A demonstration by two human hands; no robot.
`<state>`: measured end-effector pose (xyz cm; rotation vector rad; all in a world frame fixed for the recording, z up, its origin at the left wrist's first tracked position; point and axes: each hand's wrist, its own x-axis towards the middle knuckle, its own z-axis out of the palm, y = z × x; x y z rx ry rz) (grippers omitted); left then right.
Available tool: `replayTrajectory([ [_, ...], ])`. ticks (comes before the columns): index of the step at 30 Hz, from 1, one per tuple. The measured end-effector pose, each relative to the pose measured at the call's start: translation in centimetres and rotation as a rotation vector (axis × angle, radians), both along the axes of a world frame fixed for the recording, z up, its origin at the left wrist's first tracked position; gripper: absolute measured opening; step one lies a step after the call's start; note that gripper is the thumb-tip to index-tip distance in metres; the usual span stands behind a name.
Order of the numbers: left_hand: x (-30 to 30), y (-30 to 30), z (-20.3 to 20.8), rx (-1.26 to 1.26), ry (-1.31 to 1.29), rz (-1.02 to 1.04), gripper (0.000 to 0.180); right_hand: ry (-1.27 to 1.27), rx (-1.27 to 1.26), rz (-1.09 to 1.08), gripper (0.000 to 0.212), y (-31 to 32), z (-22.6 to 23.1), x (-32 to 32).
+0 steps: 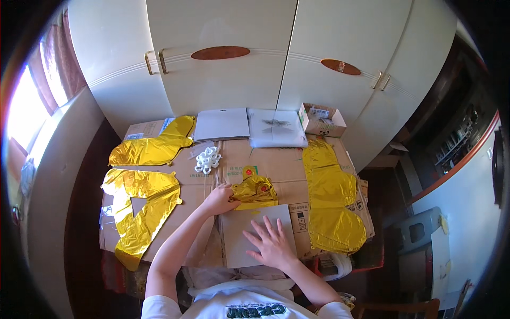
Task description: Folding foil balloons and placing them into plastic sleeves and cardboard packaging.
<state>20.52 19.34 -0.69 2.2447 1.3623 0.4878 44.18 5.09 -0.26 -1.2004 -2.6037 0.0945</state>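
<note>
Cardboard covers the whole worktop in front of the white wardrobe doors. On it, the person's left hand pinches the edge of a crumpled gold foil balloon, which lies near the middle just beyond a grey card sheet. The right hand lies flat on that sheet, fingers spread wide, holding nothing. Flat gold balloons lie to both sides: two at the left, one long one at the right. A cluster of small white rings sits further back, near a stack of papers and a small open box.
</note>
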Motion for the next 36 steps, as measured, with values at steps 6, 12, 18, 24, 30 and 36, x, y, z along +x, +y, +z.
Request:
replayTrajectory([
  [6, 0.2, -0.8, -0.5, 0.006, -0.029, 0.02, 0.031, -0.055, -0.038, -0.057, 0.055, 0.5, -1.0, -0.9],
  [12, 0.4, -2.9, 0.0, 0.019, -0.153, -0.017, 0.03, -0.021, -0.002, -0.077, 0.054, 0.5, -1.3, -1.2],
  [18, -0.1, -3.5, -1.2, 0.074, -0.091, 0.043, 0.019, -0.025, 0.007, -0.072, 0.054, 0.5, -0.9, -1.0],
  [24, 0.1, -4.6, -1.2, 0.17, -0.065, -0.063, 0.022, -0.018, -0.001, -0.076, 0.054, 0.5, -1.6, -0.9],
  [30, 0.8, -7.3, -0.8, 0.373, -0.03, -0.222, 0.041, 0.072, -0.079, -0.101, 0.055, 0.4, -2.1, -0.7],
  [36, 1.2, -9.0, -0.8, 0.356, 0.117, -0.22, 0.051, 0.165, -0.004, -0.092, 0.053, 0.6, -2.1, -0.8],
])
